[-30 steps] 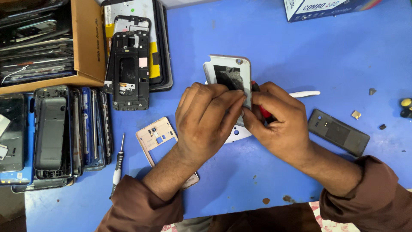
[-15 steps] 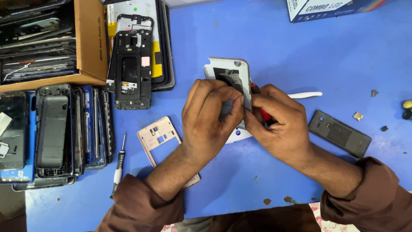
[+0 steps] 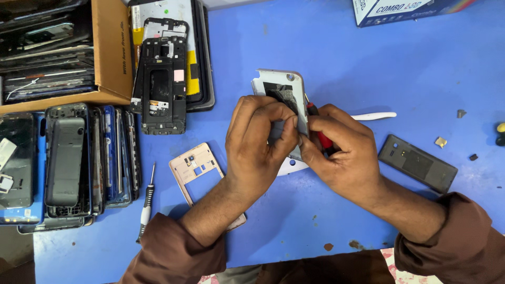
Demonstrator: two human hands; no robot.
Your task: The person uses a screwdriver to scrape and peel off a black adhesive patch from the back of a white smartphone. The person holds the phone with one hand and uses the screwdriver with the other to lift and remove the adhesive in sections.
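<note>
Barely shifted, both hands [image 3: 302, 142] grip a white phone frame [image 3: 281, 89], right apparently pinching a red-handled tool [image 3: 320, 135]; screwdriver [image 3: 147, 202] nearby.

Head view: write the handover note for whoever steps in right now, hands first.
Left hand: grip on the silver phone housing, held tilted above the blue table.
Right hand: grip on a red-handled tool set against the housing's edge.
Done: housing is stripped open, dark insides showing.
Left: tool work at that edge is not finished.
Nearby: dark back cover right, black-handled screwdriver left.
</note>
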